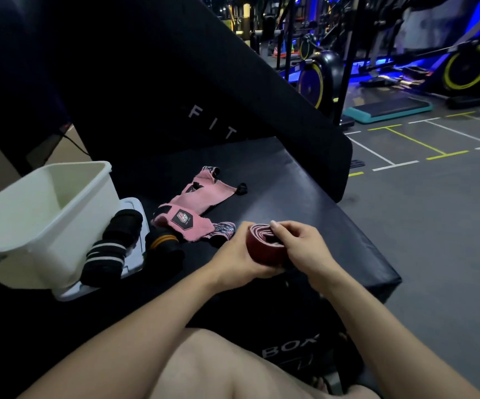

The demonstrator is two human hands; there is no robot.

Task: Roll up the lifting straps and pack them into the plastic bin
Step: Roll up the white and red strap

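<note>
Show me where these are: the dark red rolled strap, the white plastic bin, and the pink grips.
dark red rolled strap [257, 249], head view, outer curved side of the roll.
white plastic bin [34, 240], head view, near outer wall.
pink grips [201, 194], head view, flat pink fabric.

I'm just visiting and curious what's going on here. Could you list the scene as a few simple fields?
place: gym, black padded bench
held: dark red rolled fabric strap
left hand: cups the roll
right hand: pinches its top
bin: white plastic bin, tilted, inside looks empty
waiting: pink fabric grips; black striped wraps
</note>
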